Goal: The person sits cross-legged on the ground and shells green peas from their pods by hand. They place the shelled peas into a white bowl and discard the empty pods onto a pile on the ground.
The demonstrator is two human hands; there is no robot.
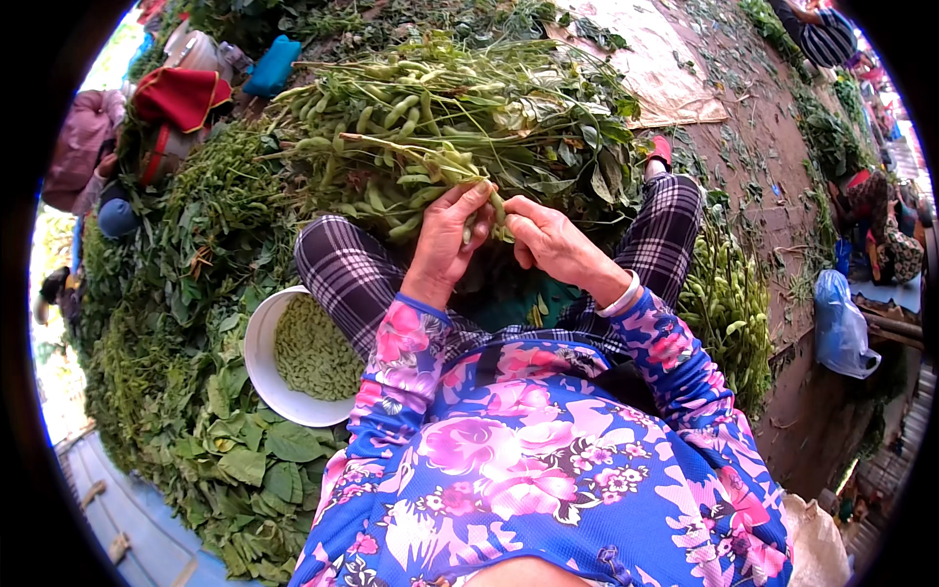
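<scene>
Between my knees, my left hand (pixel 456 227) is closed around a green soybean stalk with pods (pixel 451 167). The fingers of my right hand (pixel 546 238) pinch a green pod (pixel 498 209) hanging by that stalk. Just beyond both hands lies a large heap of cut soybean plants (pixel 396 110), full of pods and leaves. A white bucket (pixel 258 367) stands beside my left knee, partly filled with shelled green beans (pixel 312 352). What lies in my palms is hidden.
Stripped leaves and stems (pixel 213 440) pile up at the left. More podded plants (pixel 722 315) lie by my right knee. A pale sheet (pixel 653 66) covers ground at the top. A blue-white plastic bag (pixel 840 323) is at the right; other people (pixel 829 37) sit near the edges.
</scene>
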